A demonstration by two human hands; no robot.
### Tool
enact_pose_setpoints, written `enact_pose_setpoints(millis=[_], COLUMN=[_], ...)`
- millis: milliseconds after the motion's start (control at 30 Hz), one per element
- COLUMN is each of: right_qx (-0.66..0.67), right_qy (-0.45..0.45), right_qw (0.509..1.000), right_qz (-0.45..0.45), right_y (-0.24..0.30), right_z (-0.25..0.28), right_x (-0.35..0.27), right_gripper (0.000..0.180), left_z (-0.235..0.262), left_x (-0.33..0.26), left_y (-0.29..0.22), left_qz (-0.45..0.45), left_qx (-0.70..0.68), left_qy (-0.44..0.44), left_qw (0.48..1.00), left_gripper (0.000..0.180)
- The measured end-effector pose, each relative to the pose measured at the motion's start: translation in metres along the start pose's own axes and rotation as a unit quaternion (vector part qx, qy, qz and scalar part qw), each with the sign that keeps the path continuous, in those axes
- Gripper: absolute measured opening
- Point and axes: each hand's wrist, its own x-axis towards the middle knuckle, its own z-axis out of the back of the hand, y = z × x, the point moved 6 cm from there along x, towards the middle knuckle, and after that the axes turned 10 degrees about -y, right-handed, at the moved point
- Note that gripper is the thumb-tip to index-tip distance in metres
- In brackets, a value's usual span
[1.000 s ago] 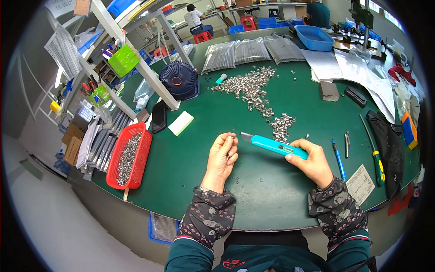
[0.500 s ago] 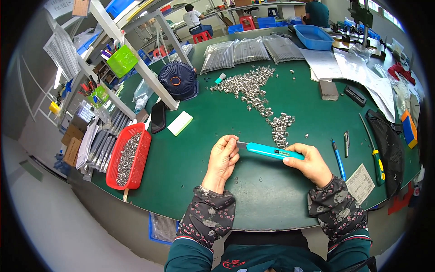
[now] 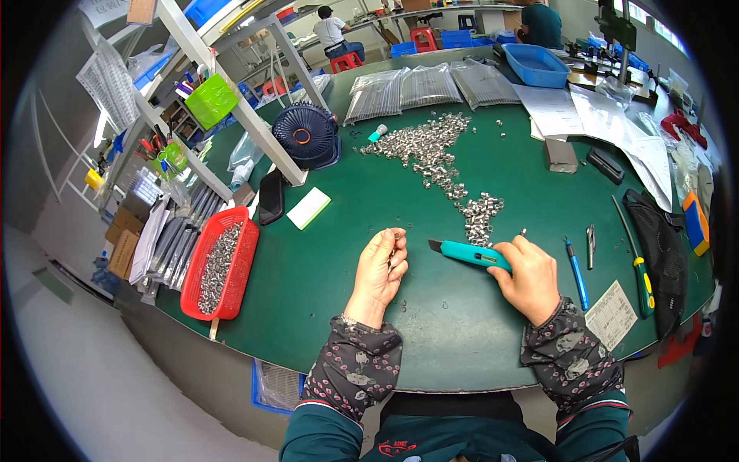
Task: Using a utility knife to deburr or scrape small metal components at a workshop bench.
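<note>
Your right hand (image 3: 531,279) grips a knife (image 3: 476,255) — smooth teal casing, short dark blade — just on your side of the pile of shiny metal rings (image 3: 480,215). Left of that pile, your left hand (image 3: 377,273) pinches a tiny piece (image 3: 397,236), its shape mostly hidden.

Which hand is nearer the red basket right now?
Left. The left hand is to the right of the red basket, not touching it; the right hand, holding the teal utility knife, is farther right, beyond the left hand.
</note>
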Motion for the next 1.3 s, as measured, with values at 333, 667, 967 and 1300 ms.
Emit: enact_pose_setpoints(millis=[333,667,967,1300], right_qx=[0.237,0.3,0.324,0.222], right_qy=[0.043,0.105,0.154,0.072], right_qw=[0.958,0.925,0.901,0.964], right_qz=[-0.156,-0.208,-0.243,-0.13], right_y=[-0.019,-0.018,-0.018,-0.006], right_z=[-0.011,-0.019,-0.026,-0.012], right_x=[-0.001,-0.005,-0.01,-0.006], right_gripper=[0.023,0.022,0.024,0.023], left_z=[-0.002,-0.002,-0.007,-0.005], left_x=[-0.001,0.0,-0.004,-0.004], left_y=[-0.004,-0.001,-0.004,-0.002], left_qz=[-0.028,-0.022,-0.055,-0.085], left_qx=[0.029,0.029,0.067,0.093], left_qy=[-0.011,0.004,0.001,-0.025], left_qw=[0.999,0.999,0.996,0.992], left_gripper=[0.017,0.016,0.014,0.017])
